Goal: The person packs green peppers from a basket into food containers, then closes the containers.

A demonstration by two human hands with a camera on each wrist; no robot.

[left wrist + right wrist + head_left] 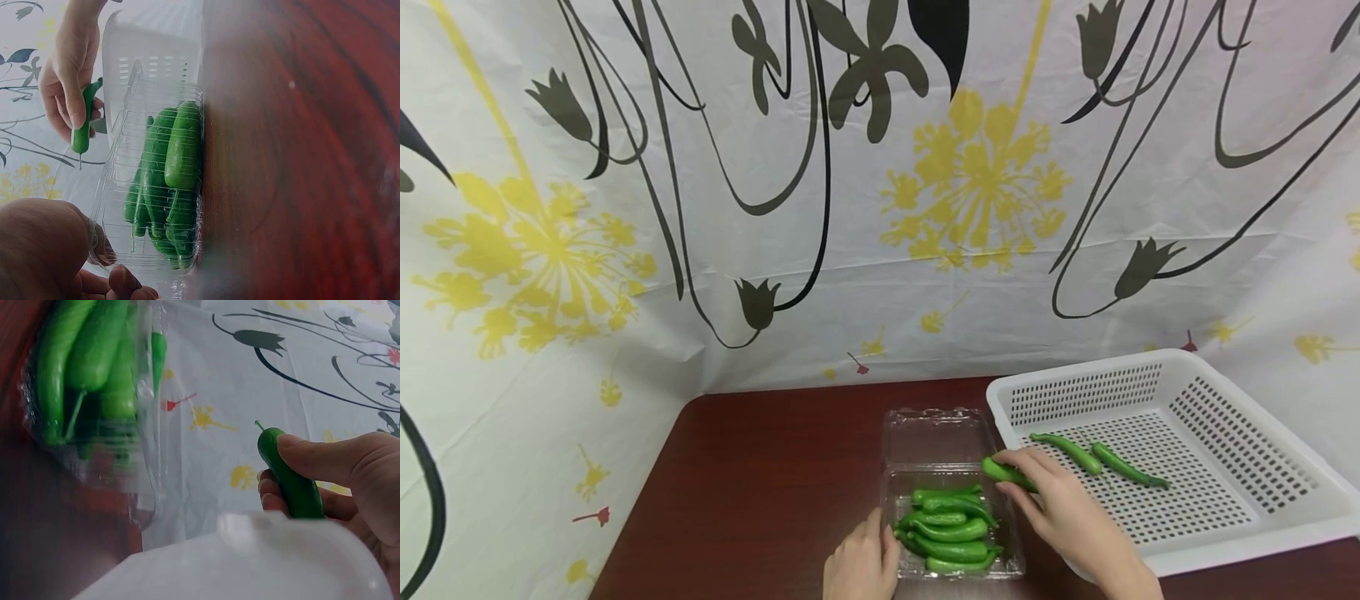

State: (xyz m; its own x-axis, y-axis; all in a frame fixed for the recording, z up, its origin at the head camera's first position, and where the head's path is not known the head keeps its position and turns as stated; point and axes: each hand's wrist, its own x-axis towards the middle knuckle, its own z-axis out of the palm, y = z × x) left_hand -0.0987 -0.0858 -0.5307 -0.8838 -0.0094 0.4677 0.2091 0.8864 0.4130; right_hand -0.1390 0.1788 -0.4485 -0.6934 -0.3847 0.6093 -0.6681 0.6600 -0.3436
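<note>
In the head view a clear plastic clamshell box (1015,546) lies with its lid (936,437) folded back. Several green chili peppers (951,533) lie in its base in a rough stack. My left hand (859,560) grips the left side of the box, fingers and thumb at its wall (100,206). Between thumb and fingers, my right hand (1067,504) pinches one green pepper (284,469), raised above the box's right edge beside the white basket. A thin stem shows at that pepper's end in both wrist views.
A white perforated plastic basket (1285,546) stands right of the box, with two green peppers (1127,465) on its floor. The dark red wooden table (760,483) extends left of the box. A flower-patterned white cloth (850,292) hangs behind the table.
</note>
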